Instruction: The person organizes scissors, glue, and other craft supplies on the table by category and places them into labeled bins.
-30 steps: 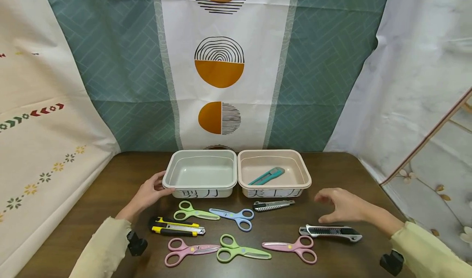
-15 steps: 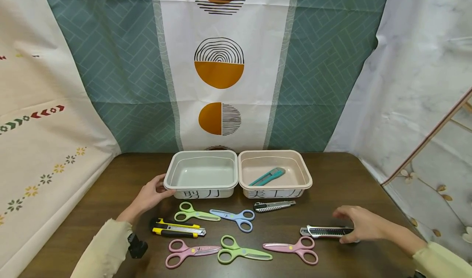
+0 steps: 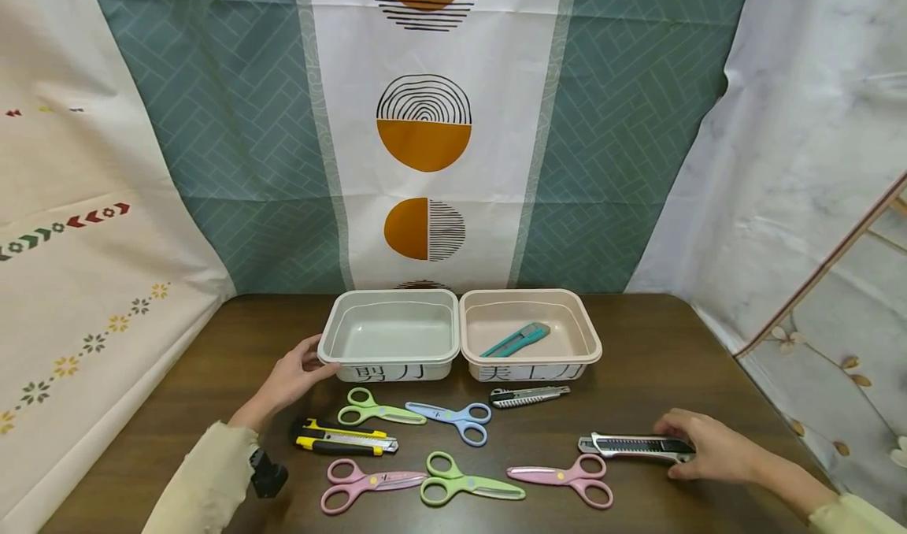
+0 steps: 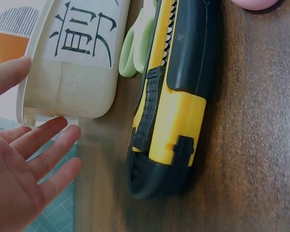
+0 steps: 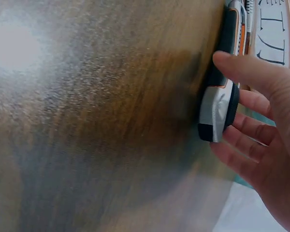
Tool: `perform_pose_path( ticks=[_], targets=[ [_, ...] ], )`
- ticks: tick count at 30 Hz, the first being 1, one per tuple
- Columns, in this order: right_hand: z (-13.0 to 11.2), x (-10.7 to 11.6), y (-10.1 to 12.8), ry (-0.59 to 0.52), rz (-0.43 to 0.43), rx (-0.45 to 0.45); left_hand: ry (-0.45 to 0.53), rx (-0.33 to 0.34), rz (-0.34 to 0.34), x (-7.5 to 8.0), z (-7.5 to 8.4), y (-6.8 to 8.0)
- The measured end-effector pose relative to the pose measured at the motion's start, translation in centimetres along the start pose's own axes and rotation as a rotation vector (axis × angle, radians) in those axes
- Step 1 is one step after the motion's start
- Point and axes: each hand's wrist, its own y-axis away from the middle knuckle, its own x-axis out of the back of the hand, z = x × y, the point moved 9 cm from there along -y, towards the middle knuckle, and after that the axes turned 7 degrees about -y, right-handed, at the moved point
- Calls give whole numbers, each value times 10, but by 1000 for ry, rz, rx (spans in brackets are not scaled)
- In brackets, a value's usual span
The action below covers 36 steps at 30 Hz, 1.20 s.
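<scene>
My right hand (image 3: 697, 449) lies at the right end of a black and silver utility knife (image 3: 629, 444) on the brown table (image 3: 177, 408). In the right wrist view the thumb and fingers (image 5: 241, 133) of this hand (image 5: 263, 116) pinch the knife's end (image 5: 221, 99) from both sides. My left hand (image 3: 299, 367) rests with straight fingers against the left corner of a white bin (image 3: 388, 359). The left wrist view shows this hand's open palm (image 4: 24, 164) beside the bin's wall (image 4: 72, 87) and a yellow and black knife (image 4: 171, 111).
A pink bin (image 3: 531, 359) next to the white one holds a teal knife (image 3: 516, 339). In front lie a small silver knife (image 3: 527, 395), the yellow knife (image 3: 343, 437), and several scissors: green (image 3: 375, 410), blue (image 3: 449, 418), pink (image 3: 364, 483), green (image 3: 468, 483), pink (image 3: 563, 479).
My right hand came down from above the table and to the right, and now holds the end of the black utility knife. The left hand stayed at the white bin.
</scene>
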Motion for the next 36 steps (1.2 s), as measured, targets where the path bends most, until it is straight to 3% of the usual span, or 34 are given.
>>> perform_pose_path(
  ticks=[14, 24, 28, 36],
  targets=[
    [4, -1, 3, -9, 44, 27, -2, 9, -7, -5, -1, -3],
    [3, 1, -4, 4, 18, -7, 6, -11, 11, -2, 1, -1],
    [-1, 4, -12, 24, 1, -7, 27, 11, -6, -2, -1, -2],
    [-20, 16, -35, 70, 30, 87, 29, 40, -11, 0, -1, 0]
  ],
)
